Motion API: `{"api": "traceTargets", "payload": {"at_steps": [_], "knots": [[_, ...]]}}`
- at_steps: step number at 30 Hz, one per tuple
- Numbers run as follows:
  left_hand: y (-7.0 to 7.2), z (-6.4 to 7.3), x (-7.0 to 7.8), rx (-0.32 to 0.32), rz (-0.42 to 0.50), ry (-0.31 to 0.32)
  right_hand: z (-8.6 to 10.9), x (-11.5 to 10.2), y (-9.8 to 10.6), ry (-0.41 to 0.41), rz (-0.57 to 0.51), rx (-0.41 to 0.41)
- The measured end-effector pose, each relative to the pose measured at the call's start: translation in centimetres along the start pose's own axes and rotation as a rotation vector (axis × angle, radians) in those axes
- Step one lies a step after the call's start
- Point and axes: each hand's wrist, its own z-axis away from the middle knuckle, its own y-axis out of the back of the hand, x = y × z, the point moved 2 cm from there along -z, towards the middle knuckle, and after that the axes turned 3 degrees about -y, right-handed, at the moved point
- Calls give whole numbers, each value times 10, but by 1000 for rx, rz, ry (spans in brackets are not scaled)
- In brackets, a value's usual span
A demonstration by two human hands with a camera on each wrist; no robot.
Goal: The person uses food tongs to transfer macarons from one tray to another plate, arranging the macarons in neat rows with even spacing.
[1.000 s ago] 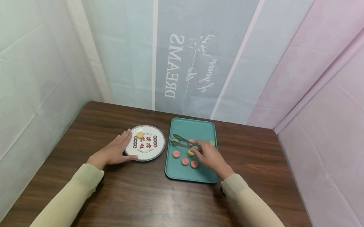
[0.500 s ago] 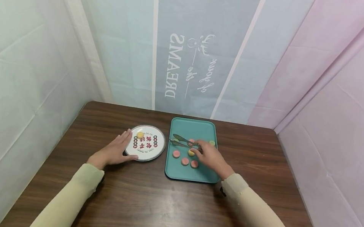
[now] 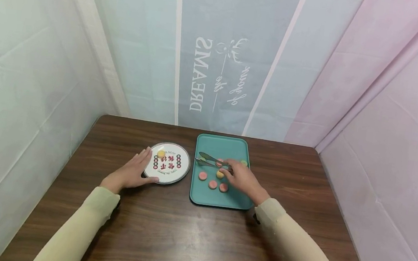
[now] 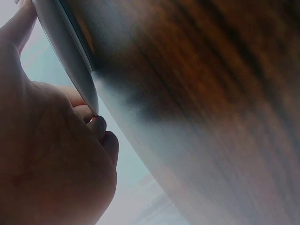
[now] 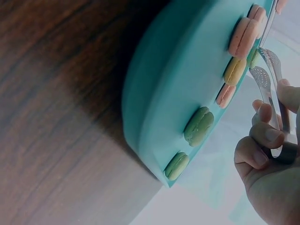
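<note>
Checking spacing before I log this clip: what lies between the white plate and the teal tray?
Between the white plate and teal tray lies only a narrow strip of brown tabletop; the head view shows this.

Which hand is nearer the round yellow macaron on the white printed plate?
Left: the left hand touches the plate near the macaron; the right hand is farther, holding metal tongs over the teal tray.
</note>
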Motion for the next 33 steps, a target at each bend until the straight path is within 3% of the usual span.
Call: {"api": "traceTargets", "payload": {"at_steps": [13, 33], "knots": [[-1, 0, -1, 4, 4, -4, -1, -3, 1, -10, 6, 0], [1, 5, 4, 32, -7, -27, -4, -15, -1, 43, -11, 46]]}}
